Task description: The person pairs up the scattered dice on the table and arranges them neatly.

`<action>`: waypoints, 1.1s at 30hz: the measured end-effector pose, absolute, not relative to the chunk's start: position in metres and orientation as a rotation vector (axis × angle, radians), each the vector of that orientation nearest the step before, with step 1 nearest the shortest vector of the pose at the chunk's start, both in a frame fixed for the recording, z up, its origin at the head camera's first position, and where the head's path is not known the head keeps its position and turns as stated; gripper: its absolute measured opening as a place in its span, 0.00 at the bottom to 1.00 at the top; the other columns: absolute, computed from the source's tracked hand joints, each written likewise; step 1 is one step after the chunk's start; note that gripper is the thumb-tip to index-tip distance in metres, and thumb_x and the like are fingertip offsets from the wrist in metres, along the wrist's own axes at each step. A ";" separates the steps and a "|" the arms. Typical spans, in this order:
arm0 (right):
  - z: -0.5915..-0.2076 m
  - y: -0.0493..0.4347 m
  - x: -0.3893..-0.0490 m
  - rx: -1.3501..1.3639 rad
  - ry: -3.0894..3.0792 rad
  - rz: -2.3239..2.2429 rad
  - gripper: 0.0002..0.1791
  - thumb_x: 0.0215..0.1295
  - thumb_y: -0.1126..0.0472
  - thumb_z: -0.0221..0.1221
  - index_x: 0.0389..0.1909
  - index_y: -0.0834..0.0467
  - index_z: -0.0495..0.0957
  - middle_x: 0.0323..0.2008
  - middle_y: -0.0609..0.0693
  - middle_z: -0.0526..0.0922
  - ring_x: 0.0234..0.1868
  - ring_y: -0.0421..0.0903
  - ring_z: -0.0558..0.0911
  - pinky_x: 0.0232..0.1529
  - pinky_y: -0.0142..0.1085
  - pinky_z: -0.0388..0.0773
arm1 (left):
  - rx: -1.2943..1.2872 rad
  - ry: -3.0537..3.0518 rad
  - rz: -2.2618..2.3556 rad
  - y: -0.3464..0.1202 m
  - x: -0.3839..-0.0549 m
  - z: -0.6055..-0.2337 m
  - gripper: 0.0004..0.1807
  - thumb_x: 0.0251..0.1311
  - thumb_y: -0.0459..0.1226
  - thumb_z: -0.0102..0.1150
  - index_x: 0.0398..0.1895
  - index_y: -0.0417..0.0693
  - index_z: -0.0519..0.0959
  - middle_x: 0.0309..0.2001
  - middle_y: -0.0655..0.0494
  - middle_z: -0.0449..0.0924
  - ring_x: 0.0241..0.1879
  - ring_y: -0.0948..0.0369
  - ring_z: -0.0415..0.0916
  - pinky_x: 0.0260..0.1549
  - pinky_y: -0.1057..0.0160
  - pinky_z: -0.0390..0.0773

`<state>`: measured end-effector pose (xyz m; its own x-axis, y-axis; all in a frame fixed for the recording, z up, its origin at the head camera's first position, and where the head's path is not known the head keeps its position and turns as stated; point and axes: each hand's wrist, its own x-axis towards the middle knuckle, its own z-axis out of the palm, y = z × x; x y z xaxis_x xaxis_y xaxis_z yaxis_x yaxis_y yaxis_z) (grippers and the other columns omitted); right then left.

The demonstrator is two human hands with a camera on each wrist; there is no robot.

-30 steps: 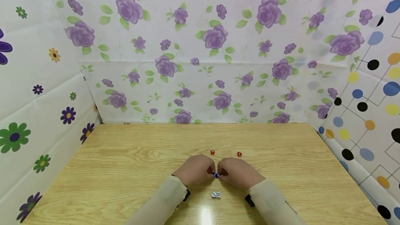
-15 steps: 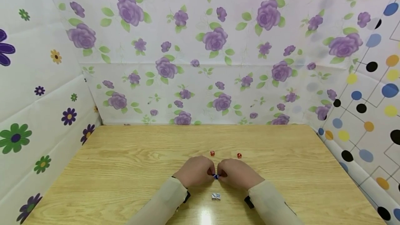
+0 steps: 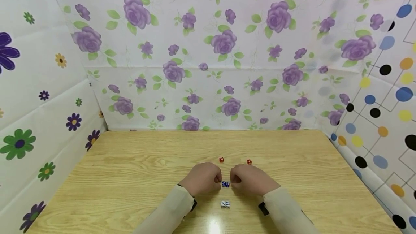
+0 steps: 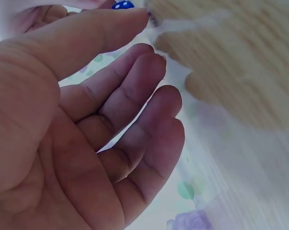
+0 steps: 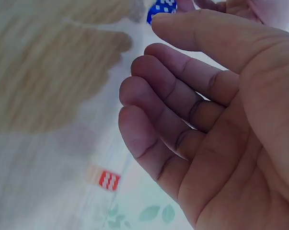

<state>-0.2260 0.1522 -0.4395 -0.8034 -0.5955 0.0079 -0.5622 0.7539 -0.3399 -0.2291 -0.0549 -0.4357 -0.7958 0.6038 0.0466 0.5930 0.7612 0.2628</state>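
Two blue dice lie side by side on the wooden table, between my two hands. My left hand is just left of them, its fingertips right at the left die. In the left wrist view the thumb and loosely bent fingers hold nothing, and part of a blue die shows past the thumb. To the right, my right hand stands a little apart from the pair. Its relaxed fingers have nothing in them in the right wrist view, where a blue die shows beyond the thumb tip.
Two white dice sit together nearer the front of the table. Behind my hands are two separate red dice, one on the left and one on the right. Flower-patterned cloth hangs behind the table.
Both hands have let go of the blue dice and drawn slightly apart, the right hand moving rightward. The blue dice now stand in full view side by side.
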 end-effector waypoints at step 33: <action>-0.424 0.209 -0.257 -0.615 3.158 -0.331 0.11 0.57 0.58 0.66 0.40 0.55 0.80 0.32 0.45 0.78 0.30 0.39 0.73 0.32 0.37 0.74 | 0.751 2.924 0.703 -0.055 -0.277 -0.439 0.13 0.57 0.39 0.57 0.45 0.46 0.79 0.35 0.60 0.77 0.30 0.65 0.71 0.33 0.63 0.74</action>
<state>-0.2567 0.2089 -0.4238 -0.9236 -0.3609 0.1293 -0.3798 0.9071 -0.1816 -0.2768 -0.0552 -0.4386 -0.8818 0.4663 0.0704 0.4474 0.7800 0.4375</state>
